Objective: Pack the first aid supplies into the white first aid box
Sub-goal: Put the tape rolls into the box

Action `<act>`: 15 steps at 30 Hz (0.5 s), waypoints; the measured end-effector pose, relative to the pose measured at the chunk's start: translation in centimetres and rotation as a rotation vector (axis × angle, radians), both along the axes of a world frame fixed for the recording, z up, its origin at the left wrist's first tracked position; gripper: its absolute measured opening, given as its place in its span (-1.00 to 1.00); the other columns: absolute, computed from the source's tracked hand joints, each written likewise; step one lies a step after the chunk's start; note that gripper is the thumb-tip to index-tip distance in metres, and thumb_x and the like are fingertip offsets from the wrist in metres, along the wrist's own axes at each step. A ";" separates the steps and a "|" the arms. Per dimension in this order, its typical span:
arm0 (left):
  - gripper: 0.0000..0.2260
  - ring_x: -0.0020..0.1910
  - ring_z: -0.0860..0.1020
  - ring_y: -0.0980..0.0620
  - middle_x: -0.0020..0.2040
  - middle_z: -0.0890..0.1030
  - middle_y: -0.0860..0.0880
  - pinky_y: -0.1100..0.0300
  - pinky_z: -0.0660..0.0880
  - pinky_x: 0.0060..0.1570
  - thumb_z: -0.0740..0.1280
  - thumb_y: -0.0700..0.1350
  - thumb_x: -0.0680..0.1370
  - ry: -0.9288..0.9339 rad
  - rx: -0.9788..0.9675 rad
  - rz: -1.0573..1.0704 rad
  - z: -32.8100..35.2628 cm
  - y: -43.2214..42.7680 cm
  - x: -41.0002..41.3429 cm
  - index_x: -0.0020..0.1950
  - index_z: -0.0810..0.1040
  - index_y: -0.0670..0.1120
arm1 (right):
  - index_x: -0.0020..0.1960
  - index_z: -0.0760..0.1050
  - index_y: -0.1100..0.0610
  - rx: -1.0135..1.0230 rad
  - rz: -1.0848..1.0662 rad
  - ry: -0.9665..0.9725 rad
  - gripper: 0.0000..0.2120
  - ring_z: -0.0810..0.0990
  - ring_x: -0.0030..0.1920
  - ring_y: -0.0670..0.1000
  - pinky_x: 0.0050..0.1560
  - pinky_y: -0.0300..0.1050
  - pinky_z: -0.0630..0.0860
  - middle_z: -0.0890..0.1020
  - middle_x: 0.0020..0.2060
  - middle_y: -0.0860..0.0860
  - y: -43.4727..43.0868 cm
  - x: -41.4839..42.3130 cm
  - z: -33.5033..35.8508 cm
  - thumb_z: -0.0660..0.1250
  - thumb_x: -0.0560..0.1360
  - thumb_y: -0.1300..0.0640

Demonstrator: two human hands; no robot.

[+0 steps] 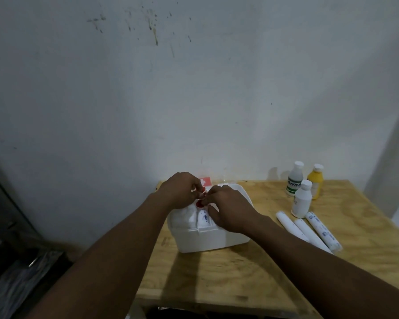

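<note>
First aid box [207, 238]: white — red cross panel [205, 181] behind
Labels: blurred, unreadable
Left hand [179, 189], right hand [230, 209]: fingers pinching small red-capped items [200, 204] over box

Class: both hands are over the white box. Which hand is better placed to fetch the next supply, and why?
Right. The right hand is on the side where the white rolls and bottles sit, right of the white first aid box. The left hand would have to cross over it.

White cross on red sign [205, 181]

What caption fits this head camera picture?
Both hands work over the white first aid box; bottles and tubes wait beside it.
</note>
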State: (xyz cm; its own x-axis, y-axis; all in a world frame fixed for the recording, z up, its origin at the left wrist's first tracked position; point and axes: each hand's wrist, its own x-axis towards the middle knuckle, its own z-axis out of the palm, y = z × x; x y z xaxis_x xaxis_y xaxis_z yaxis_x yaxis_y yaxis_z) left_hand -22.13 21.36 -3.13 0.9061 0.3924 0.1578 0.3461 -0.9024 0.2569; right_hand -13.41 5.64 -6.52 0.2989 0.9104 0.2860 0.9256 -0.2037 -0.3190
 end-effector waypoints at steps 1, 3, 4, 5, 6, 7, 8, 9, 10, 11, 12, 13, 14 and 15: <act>-0.80 0.06 0.57 -0.01 0.08 0.66 -0.03 0.24 0.38 -0.07 0.42 0.00 0.52 0.012 0.019 0.008 0.1 -0.1 0.0 0.11 0.69 -0.02 | 0.20 0.64 -0.05 -0.003 0.001 0.003 -0.69 0.55 0.19 0.06 0.26 0.00 0.48 0.62 0.23 0.01 0.0 0.0 0.0 0.23 0.55 0.10; -0.81 0.06 0.57 -0.03 0.08 0.65 -0.02 0.19 0.43 -0.08 0.38 0.01 0.54 0.044 0.070 0.033 0.1 -0.2 0.2 0.08 0.70 -0.02 | 0.21 0.64 -0.05 -0.003 0.000 0.005 -0.69 0.54 0.19 0.06 0.26 0.01 0.47 0.62 0.22 0.01 0.0 0.0 -0.2 0.22 0.56 0.09; -0.81 0.06 0.57 -0.04 0.08 0.64 -0.02 0.18 0.44 -0.10 0.37 0.01 0.54 0.061 0.092 0.044 0.1 -0.4 0.3 0.07 0.69 -0.01 | 0.21 0.64 -0.05 -0.004 -0.001 0.005 -0.68 0.54 0.18 0.06 0.26 0.02 0.48 0.63 0.21 0.00 0.0 0.0 -0.2 0.21 0.56 0.08; -0.81 0.06 0.57 -0.05 0.08 0.64 -0.02 0.18 0.42 -0.11 0.36 0.01 0.55 0.073 0.103 0.049 0.0 -0.6 0.4 0.07 0.70 -0.01 | 0.21 0.64 -0.06 -0.004 0.001 0.005 -0.68 0.55 0.17 0.07 0.25 0.04 0.48 0.63 0.20 0.01 0.0 0.1 -0.3 0.19 0.56 0.07; -0.81 0.05 0.57 -0.05 0.08 0.64 -0.03 0.18 0.42 -0.12 0.35 0.00 0.55 0.078 0.102 0.048 -0.1 -0.7 0.5 0.07 0.70 -0.02 | 0.21 0.64 -0.06 -0.006 0.002 0.005 -0.67 0.55 0.17 0.07 0.24 0.05 0.49 0.63 0.19 0.01 0.0 0.2 -0.4 0.18 0.55 0.07; -0.81 0.05 0.58 -0.05 0.09 0.65 -0.04 0.18 0.43 -0.11 0.36 -0.01 0.55 0.076 0.087 0.045 -0.2 -0.8 0.5 0.08 0.71 -0.03 | 0.21 0.63 -0.05 -0.003 0.002 0.008 -0.67 0.55 0.16 0.06 0.24 0.05 0.49 0.63 0.18 0.01 -0.1 0.2 -0.5 0.18 0.55 0.07; -0.81 0.05 0.59 -0.04 0.09 0.66 -0.04 0.17 0.47 -0.08 0.37 -0.02 0.55 0.073 0.061 0.044 -0.3 -0.7 0.5 0.08 0.72 -0.03 | 0.21 0.63 -0.04 0.000 0.000 0.015 -0.67 0.55 0.17 0.06 0.25 0.04 0.49 0.63 0.18 0.01 -0.1 0.3 -0.5 0.18 0.55 0.07; -0.81 0.04 0.60 -0.04 0.09 0.68 -0.04 0.15 0.51 -0.04 0.38 -0.02 0.54 0.070 0.029 0.047 -0.4 -0.6 0.5 0.07 0.73 -0.03 | 0.21 0.63 -0.04 0.005 0.000 0.024 -0.67 0.55 0.18 0.05 0.26 0.03 0.48 0.63 0.19 0.01 -0.1 0.4 -0.5 0.19 0.55 0.07; -0.81 0.02 0.61 -0.03 0.07 0.70 -0.04 0.11 0.55 0.00 0.39 -0.01 0.54 0.069 0.004 0.049 -0.6 -0.5 0.5 0.05 0.73 -0.03 | 0.21 0.63 -0.04 0.008 0.001 0.035 -0.68 0.56 0.19 0.04 0.26 0.01 0.48 0.63 0.19 0.00 -0.2 0.5 -0.5 0.20 0.55 0.08; -0.81 -0.01 0.62 -0.02 0.04 0.71 -0.04 0.09 0.57 0.01 0.39 0.00 0.54 0.069 -0.011 0.048 -0.7 -0.3 0.5 0.04 0.74 -0.03 | 0.21 0.64 -0.04 0.011 0.005 0.047 -0.68 0.56 0.19 0.03 0.27 -0.01 0.48 0.64 0.19 0.00 -0.2 0.6 -0.6 0.21 0.55 0.08; -0.81 -0.04 0.62 -0.01 0.02 0.72 -0.04 0.08 0.58 0.01 0.38 0.00 0.54 0.067 -0.019 0.044 -0.7 -0.3 0.4 0.02 0.75 -0.03 | 0.20 0.64 -0.04 0.016 0.008 0.059 -0.69 0.57 0.18 0.02 0.27 -0.02 0.48 0.64 0.18 -0.01 -0.2 0.6 -0.5 0.22 0.55 0.09; -0.80 -0.05 0.63 -0.01 0.01 0.73 -0.05 0.09 0.57 0.01 0.38 0.00 0.54 0.057 -0.026 0.040 -0.7 -0.3 0.4 0.02 0.75 -0.04 | 0.19 0.65 -0.03 0.031 0.008 0.073 -0.70 0.57 0.17 0.01 0.26 -0.02 0.48 0.65 0.17 -0.01 -0.3 0.6 -0.5 0.22 0.55 0.08; -0.80 -0.04 0.63 0.00 0.03 0.73 -0.06 0.13 0.55 0.01 0.37 -0.01 0.55 0.034 -0.040 0.038 -0.7 -0.4 0.2 0.04 0.75 -0.05 | 0.18 0.64 -0.01 0.059 -0.006 0.081 -0.71 0.58 0.16 0.02 0.25 -0.01 0.49 0.66 0.15 0.00 -0.4 0.7 -0.5 0.23 0.55 0.08; -0.79 -0.01 0.62 0.00 0.05 0.72 -0.06 0.16 0.51 0.01 0.36 -0.03 0.56 -0.009 -0.061 0.045 -0.7 -0.5 0.1 0.07 0.73 -0.06 | 0.18 0.63 0.01 0.105 -0.044 0.075 -0.72 0.58 0.14 0.03 0.22 0.01 0.50 0.66 0.14 0.01 -0.5 0.8 -0.4 0.24 0.54 0.07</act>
State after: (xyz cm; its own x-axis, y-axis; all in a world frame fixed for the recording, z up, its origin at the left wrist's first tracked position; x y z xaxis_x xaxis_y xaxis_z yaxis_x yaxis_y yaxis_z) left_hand -22.03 20.89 -3.79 0.8859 0.4421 0.1403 0.3836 -0.8685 0.3140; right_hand -12.57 5.15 -6.90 0.3615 0.8623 0.3545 0.8896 -0.2051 -0.4082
